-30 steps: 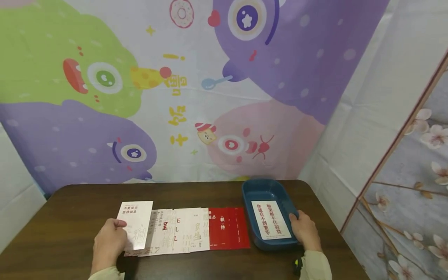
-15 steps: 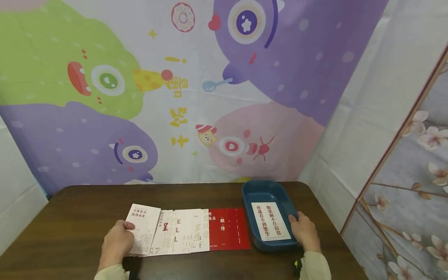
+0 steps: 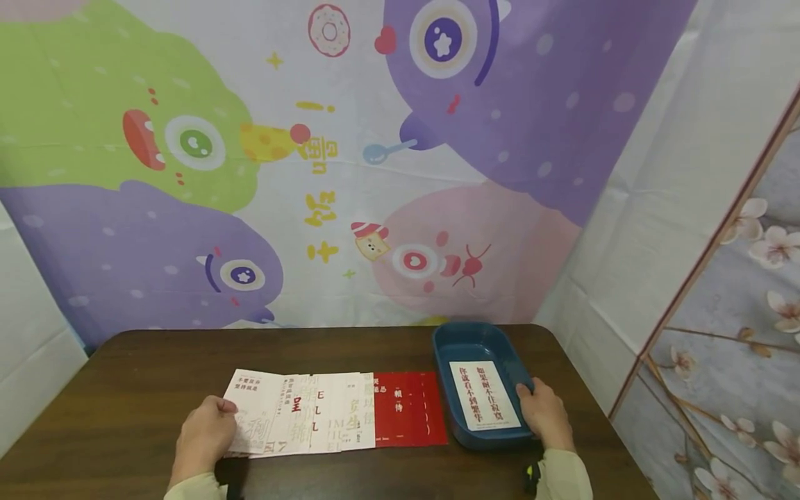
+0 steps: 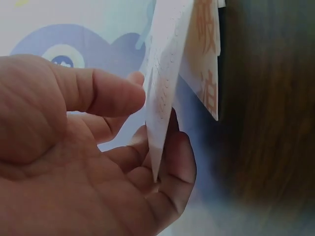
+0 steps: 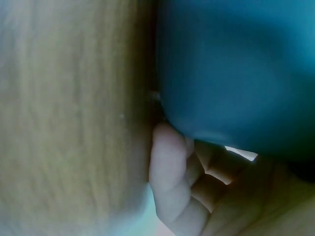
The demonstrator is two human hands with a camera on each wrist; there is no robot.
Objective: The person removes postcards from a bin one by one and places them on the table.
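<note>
At the left end of an overlapping row of white cards (image 3: 331, 414), my left hand (image 3: 203, 434) pinches the edge of a white printed card (image 3: 255, 410). In the left wrist view this card (image 4: 165, 83) stands nearly edge-on between the thumb and the curled fingers (image 4: 179, 162). Red cards (image 3: 409, 408) continue the row on the right. My right hand (image 3: 545, 413) grips the right side of a blue tray (image 3: 475, 332), thumb at the rim. In the right wrist view, fingers (image 5: 170, 162) curl against the tray's outer wall (image 5: 231, 88).
A white card with red characters (image 3: 484, 394) lies inside the tray. Everything rests on a dark brown wooden table (image 3: 350, 479). Behind the table hangs a cartoon-printed cloth (image 3: 337, 292), and a panel with a flower print (image 3: 737, 333) is at the right.
My left hand has moved right and down with the white card. The card now lies lower, lined up with the row and covering part of its left end. Right hand and tray stay put.
</note>
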